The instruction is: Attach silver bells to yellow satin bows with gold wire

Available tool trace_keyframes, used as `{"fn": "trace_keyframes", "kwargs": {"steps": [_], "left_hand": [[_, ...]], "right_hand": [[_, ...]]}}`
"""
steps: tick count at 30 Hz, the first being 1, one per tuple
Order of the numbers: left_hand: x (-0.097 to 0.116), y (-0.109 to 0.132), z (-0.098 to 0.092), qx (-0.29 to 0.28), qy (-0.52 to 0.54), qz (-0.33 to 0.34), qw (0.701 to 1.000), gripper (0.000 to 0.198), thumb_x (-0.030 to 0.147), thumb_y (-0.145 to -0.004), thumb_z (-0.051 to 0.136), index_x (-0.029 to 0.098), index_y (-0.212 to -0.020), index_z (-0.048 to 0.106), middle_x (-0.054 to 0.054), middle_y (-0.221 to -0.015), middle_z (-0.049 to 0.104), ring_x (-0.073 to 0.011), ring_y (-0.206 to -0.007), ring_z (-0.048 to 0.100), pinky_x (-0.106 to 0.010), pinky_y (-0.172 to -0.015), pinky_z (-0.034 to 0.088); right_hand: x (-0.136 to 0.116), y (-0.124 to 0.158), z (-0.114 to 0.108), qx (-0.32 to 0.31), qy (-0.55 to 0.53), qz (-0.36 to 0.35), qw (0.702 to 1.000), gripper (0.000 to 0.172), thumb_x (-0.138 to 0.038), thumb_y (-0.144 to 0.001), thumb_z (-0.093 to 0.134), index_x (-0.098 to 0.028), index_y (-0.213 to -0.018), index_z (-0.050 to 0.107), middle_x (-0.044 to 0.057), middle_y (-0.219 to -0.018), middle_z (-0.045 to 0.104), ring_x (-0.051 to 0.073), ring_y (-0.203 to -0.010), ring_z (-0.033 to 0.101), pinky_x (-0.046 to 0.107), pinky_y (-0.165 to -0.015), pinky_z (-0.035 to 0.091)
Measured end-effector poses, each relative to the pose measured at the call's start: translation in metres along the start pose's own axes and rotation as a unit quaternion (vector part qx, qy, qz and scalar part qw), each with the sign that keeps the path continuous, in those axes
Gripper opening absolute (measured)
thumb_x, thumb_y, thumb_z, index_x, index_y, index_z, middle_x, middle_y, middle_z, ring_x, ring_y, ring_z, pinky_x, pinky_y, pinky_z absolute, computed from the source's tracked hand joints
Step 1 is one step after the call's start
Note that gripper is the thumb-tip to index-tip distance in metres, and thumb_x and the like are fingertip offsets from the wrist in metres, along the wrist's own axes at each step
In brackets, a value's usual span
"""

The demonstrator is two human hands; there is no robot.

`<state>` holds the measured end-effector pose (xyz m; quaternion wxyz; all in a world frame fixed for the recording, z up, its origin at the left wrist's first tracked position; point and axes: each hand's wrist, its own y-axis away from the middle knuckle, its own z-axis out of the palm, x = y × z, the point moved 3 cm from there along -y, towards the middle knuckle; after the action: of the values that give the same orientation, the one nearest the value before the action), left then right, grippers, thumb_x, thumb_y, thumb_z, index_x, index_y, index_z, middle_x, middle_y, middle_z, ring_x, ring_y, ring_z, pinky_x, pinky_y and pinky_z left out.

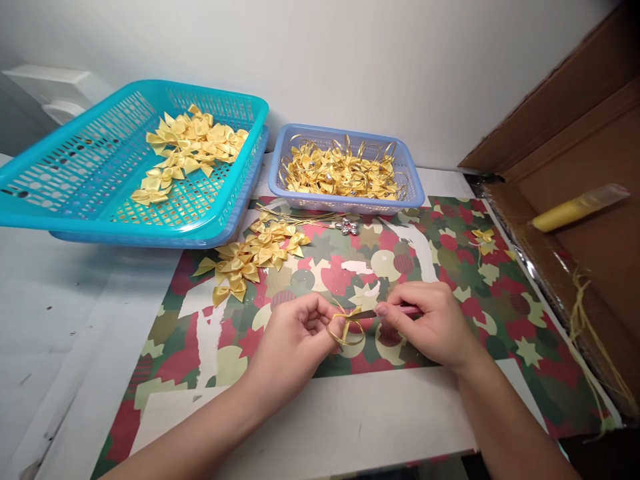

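Observation:
My left hand (pixel 311 325) pinches a yellow ribbon bow with looped gold cord (pixel 356 340), the loops hanging under the fingertips. From the right, my right hand (pixel 427 319) grips a slim pointed tool with a pink handle (pixel 411 310). Its dark tip touches the bow close to my left fingers; whether it is a pair of tweezers I cannot make out. Part of the bow is hidden behind my left thumb. Beyond my hands lies a loose pile of yellow bows (pixel 260 250). Straight gold cords (pixel 300 217) and several small silver bells or beads (pixel 347 227) lie behind it.
At the back left, a turquoise basket (pixel 210 233) holds yellow bows and rests on a blue one. A lavender basket (pixel 350 200) contains bows with gold loops. One bow (pixel 483 235) lies at right. A cardboard box (pixel 575 153) with a yellow tube (pixel 565 208) borders the right side.

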<state>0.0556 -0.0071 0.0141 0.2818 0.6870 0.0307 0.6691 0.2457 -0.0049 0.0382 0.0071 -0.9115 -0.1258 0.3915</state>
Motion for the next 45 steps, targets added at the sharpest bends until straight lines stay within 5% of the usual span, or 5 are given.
{"fn": "trace_keyframes", "kwargs": {"steps": [9, 15, 24, 38, 45], "left_hand": [[0.0046, -0.0011, -0.0021, 0.014, 0.025, -0.006, 1.000, 0.021, 0.030, -0.073, 0.071, 0.016, -0.067, 0.057, 0.002, -0.054, 0.059, -0.0102, -0.050, 0.055, -0.020, -0.050, 0.043], [0.0019, -0.0027, -0.0012, 0.007, 0.056, -0.019, 0.998, 0.023, 0.031, -0.071, 0.074, 0.016, -0.067, 0.056, 0.003, -0.056, 0.060, -0.0093, -0.050, 0.055, -0.020, -0.051, 0.045], [0.0046, 0.0010, -0.0008, 0.024, 0.011, 0.019, 0.999, 0.022, 0.034, -0.077, 0.068, 0.015, -0.070, 0.058, 0.002, -0.057, 0.060, -0.0095, -0.053, 0.055, -0.019, -0.051, 0.044], [0.0014, 0.0023, -0.0003, 0.013, 0.002, 0.024, 1.000, 0.023, 0.035, -0.078, 0.068, 0.015, -0.071, 0.058, 0.002, -0.058, 0.058, -0.0091, -0.054, 0.052, -0.019, -0.050, 0.042], [0.0023, 0.0030, 0.0012, -0.010, 0.032, 0.027, 0.999, 0.021, 0.033, -0.076, 0.071, 0.015, -0.072, 0.061, 0.002, -0.058, 0.061, -0.0097, -0.055, 0.056, -0.019, -0.052, 0.045]], "right_hand": [[0.0046, 0.0005, -0.0034, 0.006, -0.054, 0.023, 0.998, 0.042, -0.039, -0.093, 0.048, -0.020, -0.056, 0.049, -0.003, -0.045, 0.053, 0.010, -0.041, 0.046, 0.023, -0.043, 0.035], [0.0056, 0.0011, -0.0037, 0.007, -0.156, 0.031, 0.987, 0.052, -0.066, -0.085, 0.048, -0.020, -0.062, 0.050, -0.005, -0.045, 0.046, 0.009, -0.039, 0.038, 0.023, -0.039, 0.029], [0.0024, 0.0036, -0.0016, -0.018, -0.042, 0.021, 0.999, 0.035, -0.038, -0.087, 0.058, -0.019, -0.057, 0.054, -0.003, -0.045, 0.058, 0.010, -0.043, 0.047, 0.022, -0.045, 0.035], [0.0033, 0.0030, -0.0004, -0.025, -0.027, 0.023, 0.999, 0.036, -0.036, -0.088, 0.056, -0.018, -0.057, 0.059, -0.001, -0.047, 0.061, 0.010, -0.045, 0.050, 0.022, -0.047, 0.037], [0.0061, 0.0022, 0.0030, -0.004, -0.039, 0.019, 0.999, 0.045, -0.038, -0.089, 0.057, -0.018, -0.050, 0.050, -0.003, -0.042, 0.049, 0.008, -0.042, 0.040, 0.022, -0.045, 0.030]]}}
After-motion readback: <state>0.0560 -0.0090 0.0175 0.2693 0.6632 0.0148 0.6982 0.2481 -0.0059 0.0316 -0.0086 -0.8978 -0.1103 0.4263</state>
